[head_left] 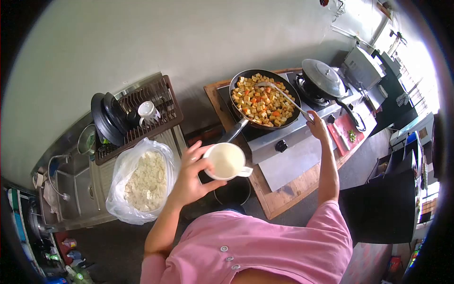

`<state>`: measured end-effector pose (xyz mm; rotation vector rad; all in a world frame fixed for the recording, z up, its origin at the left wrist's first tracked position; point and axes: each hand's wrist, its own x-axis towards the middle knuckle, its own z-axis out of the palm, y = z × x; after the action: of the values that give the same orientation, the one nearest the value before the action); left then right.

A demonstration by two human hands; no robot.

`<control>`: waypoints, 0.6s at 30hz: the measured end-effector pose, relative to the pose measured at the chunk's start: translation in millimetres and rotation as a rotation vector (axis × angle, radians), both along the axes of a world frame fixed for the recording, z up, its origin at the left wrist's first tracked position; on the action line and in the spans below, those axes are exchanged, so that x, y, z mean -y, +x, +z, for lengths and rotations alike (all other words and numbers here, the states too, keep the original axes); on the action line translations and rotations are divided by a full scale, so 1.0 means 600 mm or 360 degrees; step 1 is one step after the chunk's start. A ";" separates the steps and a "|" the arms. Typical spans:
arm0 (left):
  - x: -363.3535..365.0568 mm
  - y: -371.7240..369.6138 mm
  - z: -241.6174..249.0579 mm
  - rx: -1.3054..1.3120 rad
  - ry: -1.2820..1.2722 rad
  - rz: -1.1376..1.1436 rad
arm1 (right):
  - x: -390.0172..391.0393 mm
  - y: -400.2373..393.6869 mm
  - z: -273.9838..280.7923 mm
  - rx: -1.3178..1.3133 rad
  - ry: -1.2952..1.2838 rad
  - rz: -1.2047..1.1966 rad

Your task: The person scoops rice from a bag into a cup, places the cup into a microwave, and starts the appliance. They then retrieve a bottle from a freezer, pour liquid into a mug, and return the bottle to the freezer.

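My left hand holds a white cup with a pale inside, its handle pointing right. The cup is in front of the stove, just below the pan's handle. My right hand is closed round the end of a metal spatula. The spatula's head rests among diced yellow and orange food in a black frying pan on the left burner. Left of my left hand, a plastic bag of white rice lies open on the drainboard.
A lidded pan sits on the right burner. Right of the stove, a knife and chopped greens lie on a red board. A dish rack with black plates and a mug stands near the sink.
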<state>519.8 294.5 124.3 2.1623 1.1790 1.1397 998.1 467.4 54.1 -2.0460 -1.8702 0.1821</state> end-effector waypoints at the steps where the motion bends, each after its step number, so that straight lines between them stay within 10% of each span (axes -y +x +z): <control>1: -0.019 0.021 0.001 -0.0068 0.0023 -0.0020 | 0.001 0.004 0.008 -0.0234 0.0015 0.0088; 18: -0.116 0.106 -0.061 -0.0564 0.0062 0.0045 | 0.204 0.010 0.113 0.0118 0.0336 0.0115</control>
<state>583.6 364.1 87.6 2.4544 1.3442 0.8154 1004.1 345.0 121.8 -1.8685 -1.9188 -0.0714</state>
